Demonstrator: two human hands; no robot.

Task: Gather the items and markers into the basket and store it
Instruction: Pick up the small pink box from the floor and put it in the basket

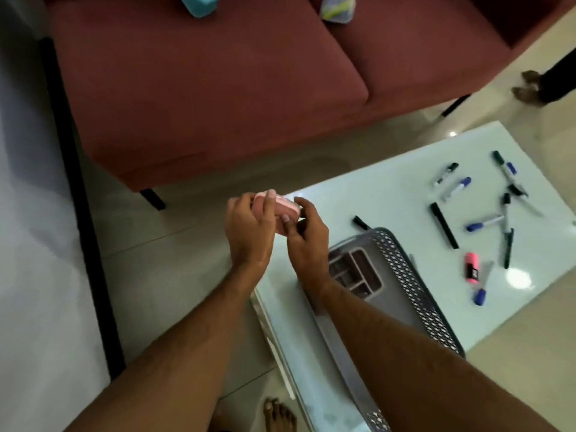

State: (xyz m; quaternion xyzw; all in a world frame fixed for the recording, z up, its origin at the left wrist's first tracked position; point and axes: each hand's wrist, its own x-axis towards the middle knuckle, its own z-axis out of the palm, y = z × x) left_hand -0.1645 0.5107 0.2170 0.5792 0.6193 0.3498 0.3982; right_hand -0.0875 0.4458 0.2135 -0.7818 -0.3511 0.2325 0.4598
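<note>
A small pink box is held between both hands above the near left corner of the glass table. My left hand wraps its left side, and my right hand pinches its right end. A grey mesh basket sits on the table under my right forearm, with a grey divided organiser inside it. Several markers lie scattered to the right, among them a blue-capped one, a long black one and a pink highlighter. Another black marker lies just behind the basket.
A dark red sofa stands close behind the table, with a blue item and a patterned cloth on it. Someone's feet are at the far right. My bare foot is on the tiled floor below.
</note>
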